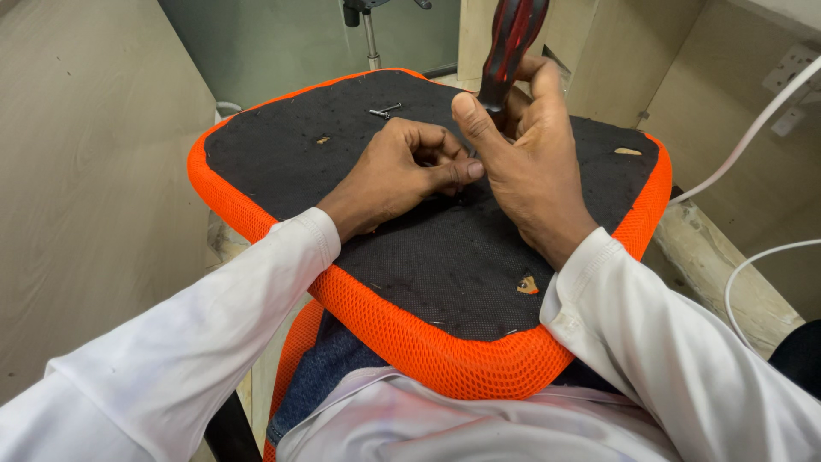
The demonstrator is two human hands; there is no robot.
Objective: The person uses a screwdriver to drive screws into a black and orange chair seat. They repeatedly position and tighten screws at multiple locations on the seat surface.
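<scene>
Head view. Seat cushion (410,257), turned underside up, lay across the person's lap: black fabric panel in the middle, orange mesh border all round, several small holes in the black fabric.

Screwdriver (510,47), red-and-black handle, stood nearly upright over the middle of the cushion, handle rising out of the top of the frame; its tip was hidden behind the fingers.

Right hand (526,162) was closed around the lower part of the screwdriver handle, thumb pressed up along it, wrist resting on the cushion's black panel.

Left hand (402,171) lay on the black panel just beside the right hand, fingers curled in, thumb and forefinger pinched together at the foot of the screwdriver; whether anything was held in the pinch could not be told.

Loose screws (385,109), two small metal ones, lay on the black panel near the cushion's far edge, apart from both hands.

White cables (753,128) ran beyond the cushion's right edge.

Metal post (371,38) stood upright behind the cushion's far edge.
</scene>
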